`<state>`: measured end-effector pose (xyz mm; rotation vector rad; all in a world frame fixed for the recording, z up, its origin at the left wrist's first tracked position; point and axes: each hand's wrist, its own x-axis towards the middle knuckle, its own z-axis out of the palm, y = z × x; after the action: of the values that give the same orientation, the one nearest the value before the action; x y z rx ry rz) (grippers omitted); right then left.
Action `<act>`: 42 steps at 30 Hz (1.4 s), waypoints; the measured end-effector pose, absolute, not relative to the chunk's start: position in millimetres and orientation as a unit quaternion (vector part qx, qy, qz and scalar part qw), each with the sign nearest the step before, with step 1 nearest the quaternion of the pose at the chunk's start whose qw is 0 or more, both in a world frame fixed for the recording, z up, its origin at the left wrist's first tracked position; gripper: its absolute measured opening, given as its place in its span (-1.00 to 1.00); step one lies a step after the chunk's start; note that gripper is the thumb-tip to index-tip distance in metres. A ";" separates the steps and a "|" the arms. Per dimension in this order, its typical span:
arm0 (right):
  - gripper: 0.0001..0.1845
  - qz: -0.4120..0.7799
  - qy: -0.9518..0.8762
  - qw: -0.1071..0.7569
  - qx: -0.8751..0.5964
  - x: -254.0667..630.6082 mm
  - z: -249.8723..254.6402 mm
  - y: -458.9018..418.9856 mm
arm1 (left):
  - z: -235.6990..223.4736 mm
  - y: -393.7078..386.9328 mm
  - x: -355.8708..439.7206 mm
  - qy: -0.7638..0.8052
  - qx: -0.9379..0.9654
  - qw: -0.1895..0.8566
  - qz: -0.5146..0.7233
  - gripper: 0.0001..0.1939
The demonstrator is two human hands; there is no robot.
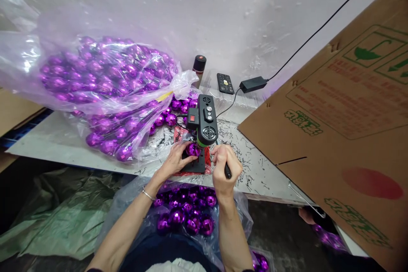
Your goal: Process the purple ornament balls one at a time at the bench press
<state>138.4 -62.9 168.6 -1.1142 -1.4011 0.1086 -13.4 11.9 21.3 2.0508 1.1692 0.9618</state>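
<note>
A purple mirror-faceted ball sits under the front end of a small black machine with round vents and a red switch. My left hand grips this ball between thumb and fingers, just above the black base plate. To the right of the machine, my right hand is closed in a fist around a black handle. Whether that handle joins the machine is hidden by my fingers. Several more purple balls lie in an open plastic bag on my lap.
A tied clear bag of purple balls fills the left of the table. A dark spray can, a phone and a power adapter are at the back. Small black bits litter the tabletop. A large cardboard box stands right.
</note>
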 end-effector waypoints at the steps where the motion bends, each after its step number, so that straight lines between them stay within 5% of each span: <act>1: -0.59 0.046 -0.610 0.624 -0.486 138.2 167.9 -63.2 | 23.7 12.8 -13.7 0.432 0.778 0.292 0.351 -0.42; 19: -0.61 0.045 -0.613 0.630 -0.475 137.8 159.7 -65.4 | -3.5 -1.4 -4.4 0.425 0.776 0.254 0.391 -0.35; 42: -0.61 -0.037 -0.599 0.661 -0.450 138.8 87.2 -57.0 | -7.4 -3.8 -1.1 0.405 0.769 0.245 0.429 -0.39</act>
<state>138.8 -57.0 87.2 -1.0168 -1.3550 -0.0829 -1.1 -3.8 -7.4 2.0997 1.1062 1.1700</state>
